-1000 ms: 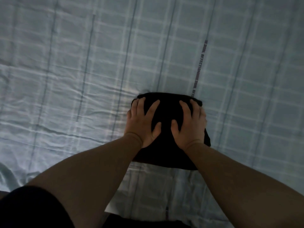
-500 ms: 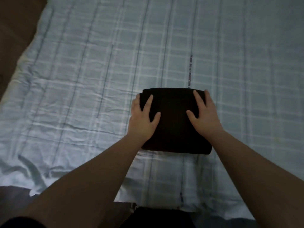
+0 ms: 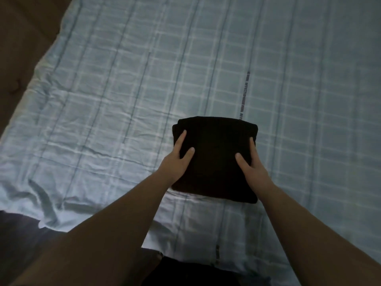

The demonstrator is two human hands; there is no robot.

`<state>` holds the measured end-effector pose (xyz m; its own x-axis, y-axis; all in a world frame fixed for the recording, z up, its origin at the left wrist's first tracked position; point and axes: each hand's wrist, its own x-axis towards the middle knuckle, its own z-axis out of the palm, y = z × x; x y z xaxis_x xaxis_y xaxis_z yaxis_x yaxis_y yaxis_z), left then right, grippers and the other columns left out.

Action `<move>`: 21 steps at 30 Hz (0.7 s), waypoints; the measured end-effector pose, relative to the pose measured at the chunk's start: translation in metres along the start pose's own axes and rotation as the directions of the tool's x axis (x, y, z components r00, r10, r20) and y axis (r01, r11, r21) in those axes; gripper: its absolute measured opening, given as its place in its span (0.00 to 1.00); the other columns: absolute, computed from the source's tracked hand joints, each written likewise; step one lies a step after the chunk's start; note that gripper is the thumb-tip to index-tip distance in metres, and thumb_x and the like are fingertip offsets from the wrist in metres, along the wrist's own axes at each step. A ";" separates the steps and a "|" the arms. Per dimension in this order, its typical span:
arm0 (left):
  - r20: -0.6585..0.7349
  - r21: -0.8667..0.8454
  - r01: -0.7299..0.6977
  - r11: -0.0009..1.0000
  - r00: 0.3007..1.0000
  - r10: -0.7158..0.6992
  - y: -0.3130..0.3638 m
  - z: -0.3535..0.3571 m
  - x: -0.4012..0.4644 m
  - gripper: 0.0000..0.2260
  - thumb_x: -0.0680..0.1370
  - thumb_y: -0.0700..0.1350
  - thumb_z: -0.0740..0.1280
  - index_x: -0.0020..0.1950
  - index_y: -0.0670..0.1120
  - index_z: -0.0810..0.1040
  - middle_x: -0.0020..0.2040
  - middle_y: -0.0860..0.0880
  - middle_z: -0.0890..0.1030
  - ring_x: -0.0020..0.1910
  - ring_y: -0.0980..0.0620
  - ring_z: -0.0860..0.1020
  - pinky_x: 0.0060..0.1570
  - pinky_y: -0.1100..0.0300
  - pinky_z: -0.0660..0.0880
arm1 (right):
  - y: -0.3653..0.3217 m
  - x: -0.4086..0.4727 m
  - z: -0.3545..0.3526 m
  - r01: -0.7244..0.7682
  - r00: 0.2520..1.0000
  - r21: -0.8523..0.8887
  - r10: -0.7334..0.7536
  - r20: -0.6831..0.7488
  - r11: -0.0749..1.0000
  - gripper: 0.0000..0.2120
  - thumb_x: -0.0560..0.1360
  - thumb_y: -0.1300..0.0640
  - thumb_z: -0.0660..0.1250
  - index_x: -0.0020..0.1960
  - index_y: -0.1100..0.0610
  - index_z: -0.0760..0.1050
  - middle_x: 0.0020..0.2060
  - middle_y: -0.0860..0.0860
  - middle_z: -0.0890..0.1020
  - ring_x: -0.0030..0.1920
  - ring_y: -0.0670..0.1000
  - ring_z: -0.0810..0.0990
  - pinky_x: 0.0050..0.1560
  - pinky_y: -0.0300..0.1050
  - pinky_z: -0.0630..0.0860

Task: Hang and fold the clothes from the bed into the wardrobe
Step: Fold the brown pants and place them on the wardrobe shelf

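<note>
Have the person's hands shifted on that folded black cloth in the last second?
Yes. The left hand and right hand moved apart, from the top of the folded black garment to its side edges.

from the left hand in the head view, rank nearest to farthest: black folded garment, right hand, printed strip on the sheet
1. black folded garment: under the left hand, touching.
2. right hand: across the garment, on its right edge.
3. printed strip: on the bedsheet beyond the garment.

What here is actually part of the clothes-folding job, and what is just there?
Part of the job:
- folded black garment
- left hand and right hand, gripping its sides
- bed it lies on

Just there:
- brown floor beside the bed
</note>
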<state>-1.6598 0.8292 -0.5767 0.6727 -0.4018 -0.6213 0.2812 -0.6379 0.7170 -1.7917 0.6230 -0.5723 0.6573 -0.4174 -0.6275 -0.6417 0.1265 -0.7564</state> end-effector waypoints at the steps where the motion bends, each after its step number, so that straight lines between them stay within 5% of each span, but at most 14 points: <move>1: -0.007 -0.021 0.006 1.000 1.000 -0.006 0.001 0.000 -0.001 0.26 0.82 0.60 0.59 0.75 0.73 0.49 0.75 0.47 0.68 0.69 0.45 0.72 0.60 0.60 0.68 | 0.000 0.000 0.000 -0.008 1.000 0.026 0.008 0.006 1.000 0.36 0.77 0.40 0.66 0.75 0.27 0.47 0.77 0.46 0.63 0.72 0.51 0.68 0.73 0.58 0.67; 8: -0.053 -0.205 -0.039 0.978 0.998 0.028 0.015 -0.020 -0.047 0.26 0.82 0.54 0.64 0.76 0.69 0.58 0.76 0.56 0.65 0.72 0.55 0.68 0.72 0.52 0.68 | -0.020 -0.027 0.002 0.055 0.993 0.143 -0.069 0.097 0.988 0.38 0.77 0.51 0.71 0.77 0.32 0.53 0.75 0.46 0.66 0.71 0.50 0.70 0.71 0.59 0.69; 13: -0.273 -0.174 -0.102 0.980 0.961 0.051 0.042 -0.069 -0.123 0.26 0.82 0.54 0.63 0.76 0.70 0.56 0.74 0.60 0.66 0.70 0.61 0.67 0.62 0.69 0.67 | -0.084 -0.065 0.030 0.242 0.953 0.043 -0.246 0.179 0.969 0.38 0.78 0.52 0.69 0.79 0.35 0.50 0.73 0.39 0.64 0.71 0.43 0.67 0.72 0.48 0.68; 21: -0.709 -0.097 -0.227 0.969 0.699 0.093 0.098 -0.214 -0.270 0.25 0.81 0.54 0.64 0.74 0.72 0.58 0.63 0.75 0.66 0.59 0.75 0.69 0.50 0.85 0.62 | -0.242 -0.145 0.138 0.547 0.734 0.133 -0.550 0.398 0.827 0.37 0.78 0.51 0.69 0.77 0.31 0.51 0.69 0.30 0.66 0.69 0.35 0.69 0.72 0.47 0.69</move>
<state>-1.6678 1.0155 -0.2710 0.9817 0.1253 -0.1436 0.1858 -0.4633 0.8665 -1.6768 0.7773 -0.3236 0.9928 -0.0177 -0.1184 -0.1185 -0.0042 -0.9929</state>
